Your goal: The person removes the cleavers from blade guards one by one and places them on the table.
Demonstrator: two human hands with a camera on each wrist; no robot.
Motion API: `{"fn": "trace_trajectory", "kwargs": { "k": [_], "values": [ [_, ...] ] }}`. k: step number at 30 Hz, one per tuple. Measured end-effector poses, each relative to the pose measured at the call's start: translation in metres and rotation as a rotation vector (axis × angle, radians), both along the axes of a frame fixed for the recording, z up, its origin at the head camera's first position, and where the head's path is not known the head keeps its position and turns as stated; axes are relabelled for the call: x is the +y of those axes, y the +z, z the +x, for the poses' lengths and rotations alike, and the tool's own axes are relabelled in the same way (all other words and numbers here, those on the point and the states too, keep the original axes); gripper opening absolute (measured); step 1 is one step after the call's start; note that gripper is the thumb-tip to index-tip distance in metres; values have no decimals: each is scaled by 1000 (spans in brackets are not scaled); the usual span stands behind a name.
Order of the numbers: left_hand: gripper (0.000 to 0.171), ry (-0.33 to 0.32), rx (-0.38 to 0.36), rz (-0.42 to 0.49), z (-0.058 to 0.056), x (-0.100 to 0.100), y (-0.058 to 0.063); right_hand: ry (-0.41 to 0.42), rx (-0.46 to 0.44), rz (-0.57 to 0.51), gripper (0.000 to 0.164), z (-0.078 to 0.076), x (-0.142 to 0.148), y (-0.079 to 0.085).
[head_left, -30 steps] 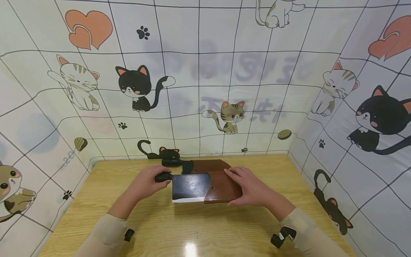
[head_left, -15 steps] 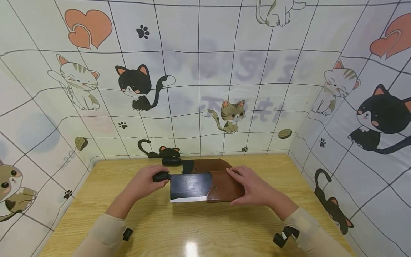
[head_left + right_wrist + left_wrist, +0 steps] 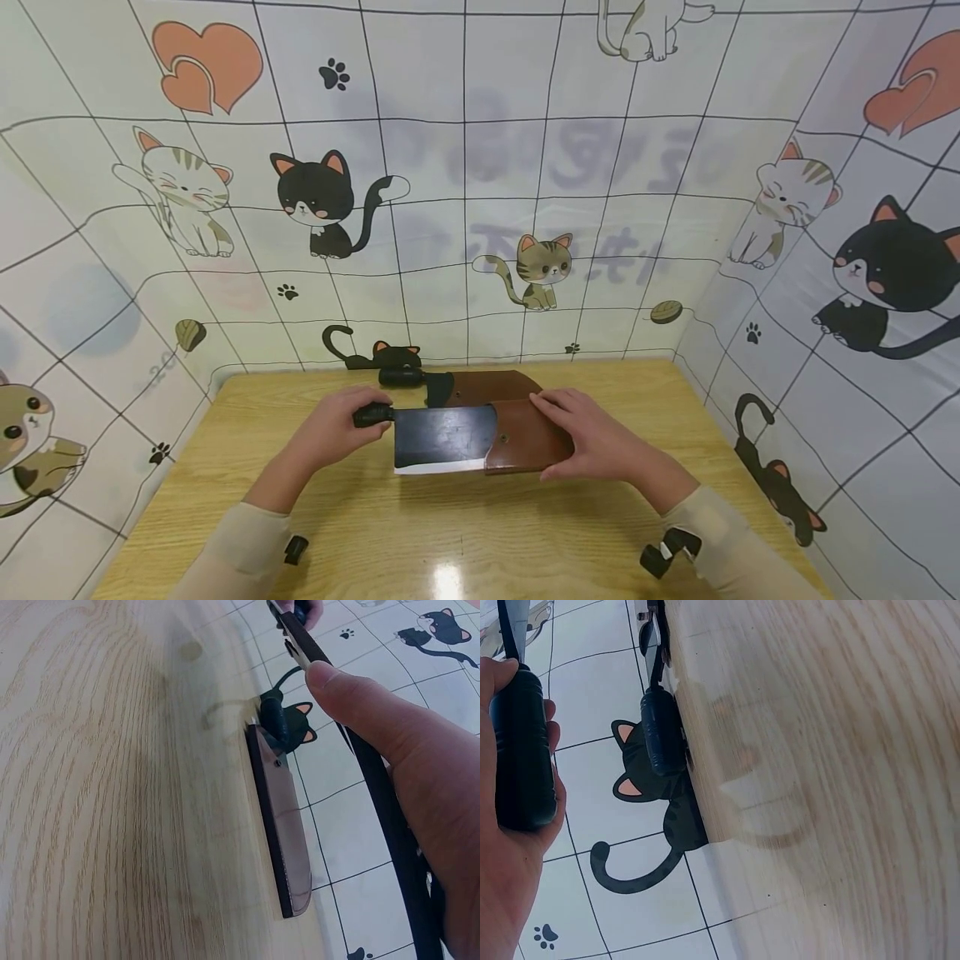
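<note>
A cleaver [image 3: 442, 435] with a dark blade and bright cutting edge is held up above the table, its far half inside a brown leather sheath [image 3: 525, 442] with a snap. My left hand [image 3: 341, 427] grips the black handle [image 3: 525, 750], fingers wrapped round it in the left wrist view. On the other side my right hand [image 3: 588, 435] holds the sheath's closed end between thumb and fingers; the right wrist view shows the thumb [image 3: 352, 694] along its dark edge. Behind lies a second knife in its own brown sheath [image 3: 487, 386], black handle [image 3: 401, 378] to the left.
The wooden table [image 3: 450, 533] ends at the back against a white wall covering [image 3: 420, 283] with grid lines and cat drawings. The same covering rises at both sides. The second knife lies close to the back edge.
My left hand and the cleaver have shifted slightly left. The sheath and my right hand have moved a little to the right, and slightly more blade shows.
</note>
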State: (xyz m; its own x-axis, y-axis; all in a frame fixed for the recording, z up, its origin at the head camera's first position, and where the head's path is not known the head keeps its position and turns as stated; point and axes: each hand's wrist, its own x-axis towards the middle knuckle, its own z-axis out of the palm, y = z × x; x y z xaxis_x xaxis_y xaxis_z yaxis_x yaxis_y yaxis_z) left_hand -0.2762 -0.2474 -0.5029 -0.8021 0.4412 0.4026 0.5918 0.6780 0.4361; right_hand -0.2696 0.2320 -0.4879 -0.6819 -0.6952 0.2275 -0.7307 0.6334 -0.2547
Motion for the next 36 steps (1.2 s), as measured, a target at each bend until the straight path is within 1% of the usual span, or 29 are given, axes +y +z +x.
{"fn": "trace_trajectory", "kwargs": {
  "k": [3,8,15,21,31,36],
  "values": [
    [31,6,10,2,0,-2,-2,-9,0,-2,124,0,2,-2],
    [31,-3,23,-1,1,-4,-3,-2,10,-15,123,1,3,-3],
    [31,9,10,-20,2,-3,-2,1,15,-17,121,3,3,-2],
    [31,19,2,-19,4,-5,-1,-10,23,-19,121,2,6,-3],
    [30,16,-6,-7,5,-8,-2,-14,-7,-26,122,4,8,-2],
    [30,26,-16,-14,5,-12,-1,-19,-27,-42,121,4,10,0]
  ]
}}
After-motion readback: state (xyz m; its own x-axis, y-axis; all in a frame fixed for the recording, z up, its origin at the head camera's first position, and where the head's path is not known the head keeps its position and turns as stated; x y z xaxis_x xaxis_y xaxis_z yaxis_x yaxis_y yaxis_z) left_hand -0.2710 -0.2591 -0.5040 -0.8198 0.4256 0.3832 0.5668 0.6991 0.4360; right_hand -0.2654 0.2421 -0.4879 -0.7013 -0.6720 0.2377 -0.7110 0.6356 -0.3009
